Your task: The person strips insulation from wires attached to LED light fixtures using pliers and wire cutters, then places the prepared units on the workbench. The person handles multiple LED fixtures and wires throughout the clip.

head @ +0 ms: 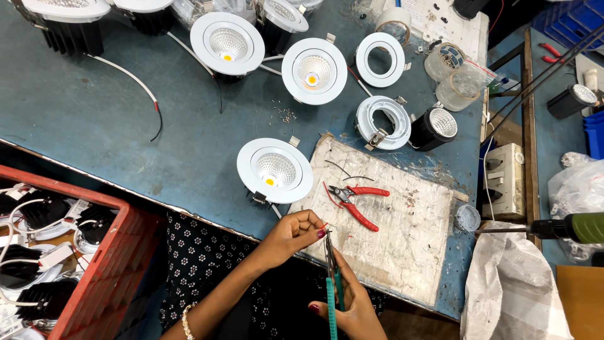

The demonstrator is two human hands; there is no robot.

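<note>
Wire ends (324,226), thin and red-tipped, sit pinched between the fingertips of the left hand (292,234) at lower centre of the frame, just below the nearest white downlight (275,170) and at the near edge of the worn white work mat (384,226).

At far left, a red crate (110,277) holds black heat-sink lamp bodies with white leads, seemingly waiting their turn. Along the upper left and top of the blue table (94,119) stand more white downlights (227,43), already fitted with reflectors. Further right lie two bare white trim rings (382,122) and a black lamp body (434,128), so some units look unfinished.

The right hand (349,308), at bottom centre, is closed around green-handled pliers (331,283) whose tips rise to meet the wire. Red-handled pliers (355,201) lie unused on the mat, among short offcuts that suggest trimming is well under way.

Whether the tips are biting the wire is too small to tell. The wire's run back to the lamp is hidden behind the left hand, and the right hand is cut off by the bottom edge.
</note>
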